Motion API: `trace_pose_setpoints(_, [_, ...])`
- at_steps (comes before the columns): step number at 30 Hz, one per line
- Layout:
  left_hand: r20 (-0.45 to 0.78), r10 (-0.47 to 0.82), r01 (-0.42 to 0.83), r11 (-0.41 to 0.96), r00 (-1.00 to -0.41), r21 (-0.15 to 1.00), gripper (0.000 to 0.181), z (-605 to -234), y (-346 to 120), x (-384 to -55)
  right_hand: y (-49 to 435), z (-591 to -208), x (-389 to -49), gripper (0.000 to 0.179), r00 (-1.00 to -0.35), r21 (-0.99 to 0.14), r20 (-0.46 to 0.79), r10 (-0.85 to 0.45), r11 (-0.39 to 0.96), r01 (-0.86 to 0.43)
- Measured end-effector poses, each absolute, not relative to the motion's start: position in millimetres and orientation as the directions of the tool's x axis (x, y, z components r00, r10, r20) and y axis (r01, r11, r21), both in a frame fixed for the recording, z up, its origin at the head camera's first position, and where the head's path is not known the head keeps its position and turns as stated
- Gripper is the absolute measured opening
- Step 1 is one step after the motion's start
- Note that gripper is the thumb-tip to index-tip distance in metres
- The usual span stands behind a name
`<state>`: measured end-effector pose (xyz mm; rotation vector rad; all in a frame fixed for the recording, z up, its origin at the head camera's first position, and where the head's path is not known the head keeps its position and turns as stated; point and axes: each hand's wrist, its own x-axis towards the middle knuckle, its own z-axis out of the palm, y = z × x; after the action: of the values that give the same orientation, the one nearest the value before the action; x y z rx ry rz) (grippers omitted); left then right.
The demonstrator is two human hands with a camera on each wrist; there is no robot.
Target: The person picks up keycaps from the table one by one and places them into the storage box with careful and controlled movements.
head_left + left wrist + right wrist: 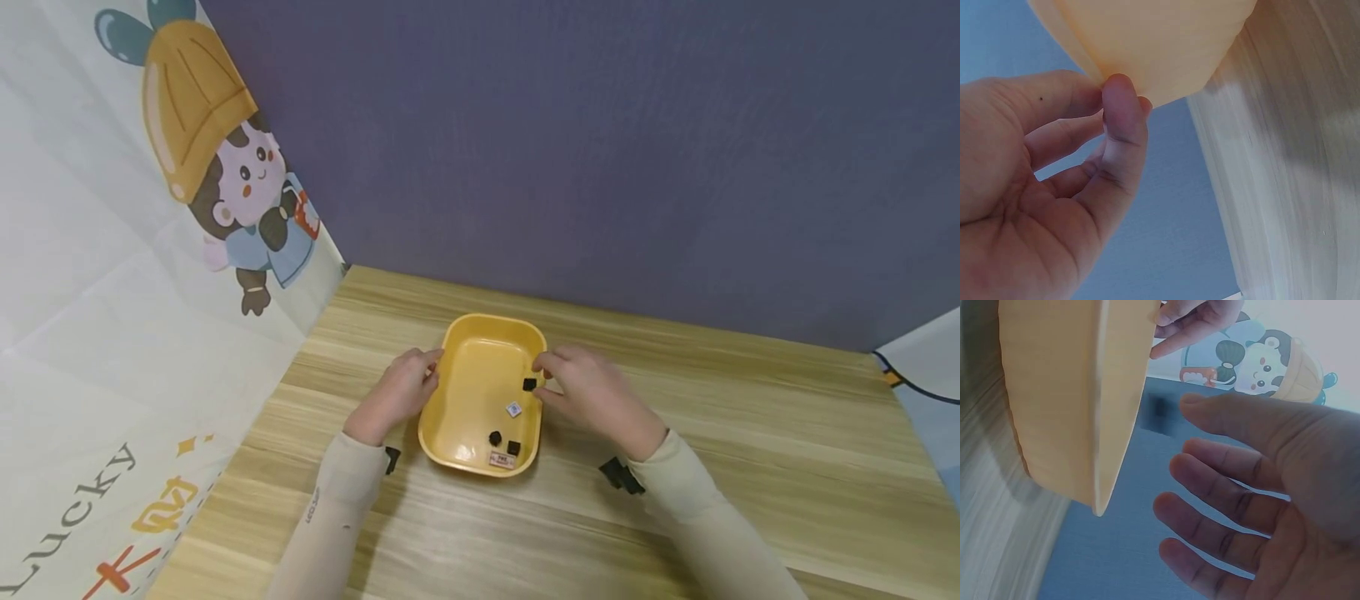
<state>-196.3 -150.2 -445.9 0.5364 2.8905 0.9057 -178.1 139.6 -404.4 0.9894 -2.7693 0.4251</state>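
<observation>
A yellow plastic basin (pixel 480 392) sits on the wooden table. My left hand (pixel 401 387) pinches its left rim between thumb and fingers, as the left wrist view also shows. Over the basin's right side, my right hand (pixel 588 392) has parted, loosely bent fingers. A small black square piece (pixel 529 384) appears beside those fingertips; in the right wrist view it is a blurred dark patch (pixel 1160 410) in the air, apart from the thumb. Inside the basin lie a small white square piece (pixel 513 409), a black roundish piece (pixel 495 437), another black square (pixel 513 447) and a red-and-white printed label (pixel 502 460).
Black objects (pixel 621 476) show beside the right forearm, and another dark bit (pixel 392 460) by the left sleeve. A dark blue-grey wall (pixel 600 167) rises behind the table (pixel 750 467). Left of it hangs a white sheet (pixel 97 275) printed with a cartoon figure.
</observation>
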Motion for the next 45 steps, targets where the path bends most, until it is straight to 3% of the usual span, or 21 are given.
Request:
trace_pose_setpoints(11, [0.040,0.350,0.311,0.767,-0.936,0.561,0.041,-445.6,-149.8,-196.7,156.2,-400.6,-171.0,0.027,-0.810,-0.267,0.241,-0.535,0.765,-0.585])
trace_pose_setpoints(25, [0.054,0.355,0.326,0.775,-0.933,0.542,0.041,-445.7,-149.1,-196.5,215.6,-391.1,-139.5,0.025,-0.850,-0.204,0.267,-0.454,0.836,-0.510])
trace_pose_setpoints(34, [0.033,0.347,0.306,0.773,-0.937,0.555,0.043,-445.8,-149.7,-196.3,243.6,-410.9,-134.4,0.024,-0.894,-0.193,0.221,-0.389,0.882,-0.431])
trace_pose_setpoints(45, [0.030,0.344,0.304,0.781,-0.938,0.546,0.042,-446.7,-149.1,-196.8,271.7,-455.6,-145.5,0.019,-0.939,-0.269,0.091,-0.331,0.900,-0.343])
